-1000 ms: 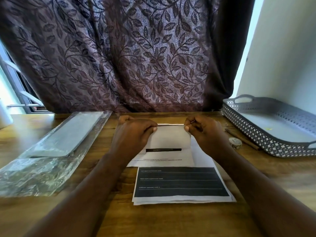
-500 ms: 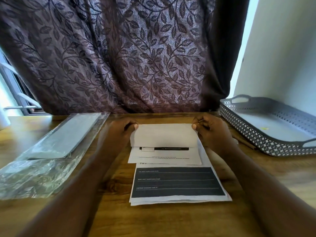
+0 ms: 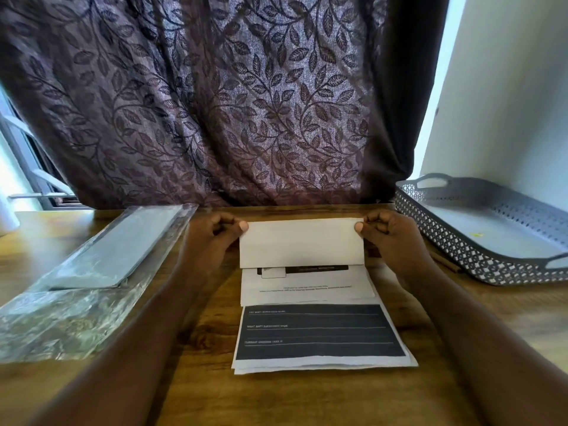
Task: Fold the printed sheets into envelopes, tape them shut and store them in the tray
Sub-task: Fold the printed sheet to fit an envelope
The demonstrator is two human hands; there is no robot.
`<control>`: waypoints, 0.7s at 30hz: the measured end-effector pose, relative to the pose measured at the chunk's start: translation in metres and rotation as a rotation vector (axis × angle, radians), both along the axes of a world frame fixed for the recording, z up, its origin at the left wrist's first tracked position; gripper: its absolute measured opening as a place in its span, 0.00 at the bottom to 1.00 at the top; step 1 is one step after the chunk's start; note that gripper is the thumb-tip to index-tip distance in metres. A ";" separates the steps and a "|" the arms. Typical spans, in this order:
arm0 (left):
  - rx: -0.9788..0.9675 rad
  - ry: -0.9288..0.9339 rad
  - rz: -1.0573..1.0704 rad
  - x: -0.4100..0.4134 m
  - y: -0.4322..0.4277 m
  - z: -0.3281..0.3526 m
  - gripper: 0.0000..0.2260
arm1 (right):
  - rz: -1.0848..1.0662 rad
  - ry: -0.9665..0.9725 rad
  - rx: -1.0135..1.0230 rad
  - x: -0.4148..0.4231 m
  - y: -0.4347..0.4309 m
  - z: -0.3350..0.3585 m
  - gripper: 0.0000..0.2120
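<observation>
Folded sheet point(image 3: 301, 242): at the far end of the paper stack, in the middle of the table; its blank far flap is turned over toward the near side, covering all but a printed strip and a black bar below it.
Left hand point(image 3: 212, 238): pinches the flap's far left corner between thumb and curled fingers.
Right hand point(image 3: 390, 238): pinches the far right corner the same way.
Paper stack point(image 3: 319, 333): lies flat under the folded sheet, its top page showing a dark block with pale lines; edges slightly fanned at the near right.
Tray point(image 3: 479, 259): grey, perforated walls, handles at both ends, on the right of the table, apart from the papers.
Plastic sleeve point(image 3: 92, 272): clear, crinkled, on the left, holding a flat grey sheet.
Table point(image 3: 276, 395): brown wood grain.
Curtain point(image 3: 215, 103): purple leaf pattern, hanging behind the far edge.
</observation>
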State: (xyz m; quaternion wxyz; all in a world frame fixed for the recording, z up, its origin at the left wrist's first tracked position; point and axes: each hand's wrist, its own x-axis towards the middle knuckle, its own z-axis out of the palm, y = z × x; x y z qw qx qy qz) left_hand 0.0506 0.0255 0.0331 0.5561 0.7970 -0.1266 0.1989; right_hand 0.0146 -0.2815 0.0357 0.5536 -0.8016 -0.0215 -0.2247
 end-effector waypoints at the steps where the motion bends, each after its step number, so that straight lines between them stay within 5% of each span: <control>1: -0.159 0.092 -0.092 -0.003 -0.004 0.002 0.03 | 0.001 0.002 0.016 0.000 0.001 0.000 0.03; 3: -0.361 0.300 -0.260 -0.009 -0.011 0.003 0.05 | -0.003 0.008 0.045 -0.001 0.001 0.001 0.04; 5: -0.329 0.387 -0.334 -0.008 -0.012 -0.001 0.09 | 0.002 0.020 0.078 0.000 0.001 0.001 0.03; 8: -0.276 0.397 -0.367 -0.006 -0.010 -0.007 0.12 | 0.006 0.033 0.115 0.001 0.000 0.001 0.02; 14: -0.503 0.441 -0.361 -0.005 -0.011 -0.004 0.10 | 0.135 0.126 0.362 -0.003 0.003 0.004 0.12; 21: -0.701 0.481 -0.295 -0.010 -0.014 0.004 0.13 | 0.422 0.364 0.271 -0.003 0.007 0.001 0.18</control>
